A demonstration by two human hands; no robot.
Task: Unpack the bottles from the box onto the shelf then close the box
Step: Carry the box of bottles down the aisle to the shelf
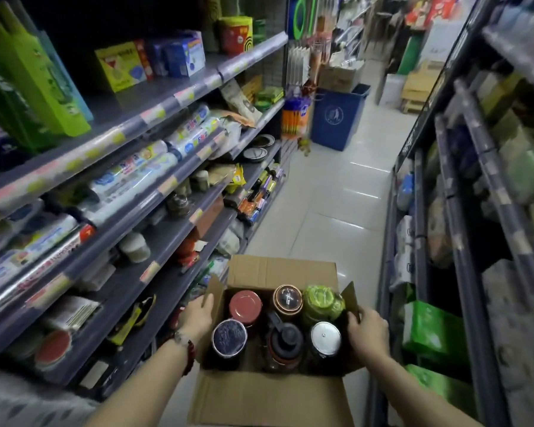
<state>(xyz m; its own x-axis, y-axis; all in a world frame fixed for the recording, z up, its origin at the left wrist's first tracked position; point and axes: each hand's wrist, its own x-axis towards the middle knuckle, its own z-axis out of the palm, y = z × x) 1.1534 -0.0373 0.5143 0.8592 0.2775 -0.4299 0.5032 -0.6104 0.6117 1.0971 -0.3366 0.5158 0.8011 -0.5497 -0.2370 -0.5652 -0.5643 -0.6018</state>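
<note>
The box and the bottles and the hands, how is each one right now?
Box: open, flaps spread out.
Bottles: six, upright inside, lids on.
Left hand: on the left flap.
Right hand: holding the right flap.
Blue bin: open, no lid.

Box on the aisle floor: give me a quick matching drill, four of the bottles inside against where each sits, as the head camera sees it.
Things:
1. red-lidded bottle
2. green bottle
3. silver-lidded bottle
4. dark blue-lidded bottle

Places in the box:
A. near row, by the left hand
B. far row, by the right hand
C. far row, left end
D. near row, right end

Pairs: 1-C, 2-B, 3-D, 4-A
</note>
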